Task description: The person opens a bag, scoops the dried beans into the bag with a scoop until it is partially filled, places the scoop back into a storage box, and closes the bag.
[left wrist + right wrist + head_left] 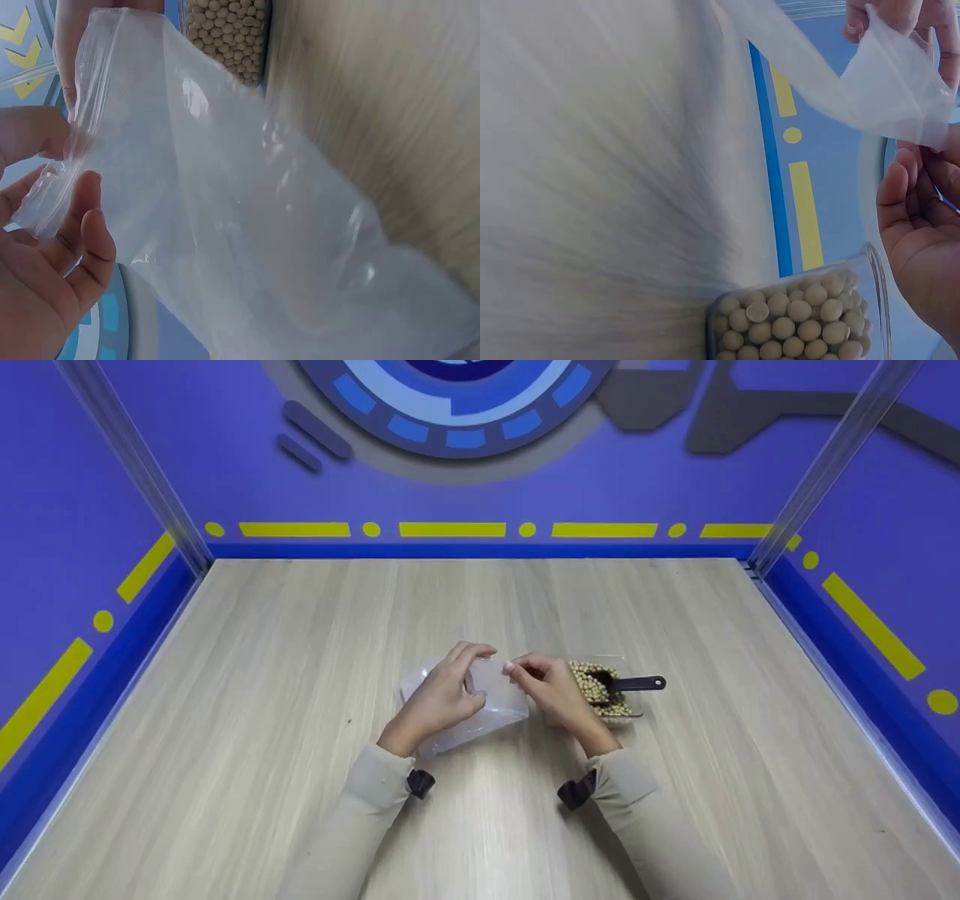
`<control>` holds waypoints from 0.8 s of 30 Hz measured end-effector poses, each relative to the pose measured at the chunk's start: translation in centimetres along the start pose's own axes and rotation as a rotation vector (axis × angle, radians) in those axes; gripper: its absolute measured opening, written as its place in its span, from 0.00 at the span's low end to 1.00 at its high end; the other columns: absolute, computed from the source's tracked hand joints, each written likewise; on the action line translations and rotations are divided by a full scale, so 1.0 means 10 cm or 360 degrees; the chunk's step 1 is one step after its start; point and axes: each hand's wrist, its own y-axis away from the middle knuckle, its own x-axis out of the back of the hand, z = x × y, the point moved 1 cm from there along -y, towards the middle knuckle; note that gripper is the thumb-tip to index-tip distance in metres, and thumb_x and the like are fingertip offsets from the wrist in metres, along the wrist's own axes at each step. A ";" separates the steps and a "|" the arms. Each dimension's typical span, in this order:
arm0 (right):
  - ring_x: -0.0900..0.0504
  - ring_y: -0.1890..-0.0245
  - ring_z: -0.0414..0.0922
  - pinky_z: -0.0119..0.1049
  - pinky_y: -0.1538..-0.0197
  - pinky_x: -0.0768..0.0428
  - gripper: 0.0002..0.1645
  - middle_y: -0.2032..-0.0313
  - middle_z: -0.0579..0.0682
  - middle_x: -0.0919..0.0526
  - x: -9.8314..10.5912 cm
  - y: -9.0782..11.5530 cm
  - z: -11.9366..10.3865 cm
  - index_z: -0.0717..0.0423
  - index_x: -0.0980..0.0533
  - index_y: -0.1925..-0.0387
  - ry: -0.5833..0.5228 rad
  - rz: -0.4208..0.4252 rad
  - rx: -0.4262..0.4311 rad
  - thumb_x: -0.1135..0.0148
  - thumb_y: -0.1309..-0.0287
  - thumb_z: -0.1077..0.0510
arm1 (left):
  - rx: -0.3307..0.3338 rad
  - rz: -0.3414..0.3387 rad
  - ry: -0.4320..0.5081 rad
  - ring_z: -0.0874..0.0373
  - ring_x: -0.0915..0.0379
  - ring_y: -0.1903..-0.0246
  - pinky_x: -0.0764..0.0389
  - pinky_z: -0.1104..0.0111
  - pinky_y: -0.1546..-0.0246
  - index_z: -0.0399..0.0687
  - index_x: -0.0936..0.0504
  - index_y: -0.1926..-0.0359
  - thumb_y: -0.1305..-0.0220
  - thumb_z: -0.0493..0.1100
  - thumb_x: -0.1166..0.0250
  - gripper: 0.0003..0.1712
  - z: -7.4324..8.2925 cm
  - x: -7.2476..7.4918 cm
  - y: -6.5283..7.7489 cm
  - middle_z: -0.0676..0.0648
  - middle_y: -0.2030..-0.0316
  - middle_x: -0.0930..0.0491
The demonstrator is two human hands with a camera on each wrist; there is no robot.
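Note:
A clear plastic zip bag (225, 195) hangs above the table, its zip edge between my two hands. My left hand (444, 694) holds that edge with thumb and curled fingers on either side of it, as the left wrist view shows. At the other corner of the zip edge, my right hand (551, 686) pinches the plastic between thumb and fingertips. The bag looks flat, with nothing visible inside. Just beyond the right hand stands a clear box (881, 292) of round beige beans (795, 322). A black scoop (637, 683) rests in the beans, its handle pointing right.
The wooden table (285, 660) reaches back to a blue wall (465, 502) with yellow marks. Metal posts (832, 465) stand at the back corners. Each wrist carries a black camera (577, 791) at the sleeve's cuff.

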 end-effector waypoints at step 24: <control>0.27 0.74 0.38 0.30 0.68 0.26 0.15 0.74 0.45 0.21 0.03 -0.10 0.27 0.70 0.19 0.63 -0.0098 -0.0062 -0.0177 0.40 0.38 0.58 | -0.0213 -0.0150 0.0070 0.61 0.31 0.72 0.24 0.72 0.68 0.41 0.27 0.37 0.45 0.26 0.37 0.32 -0.06 0.04 0.05 0.47 0.40 0.28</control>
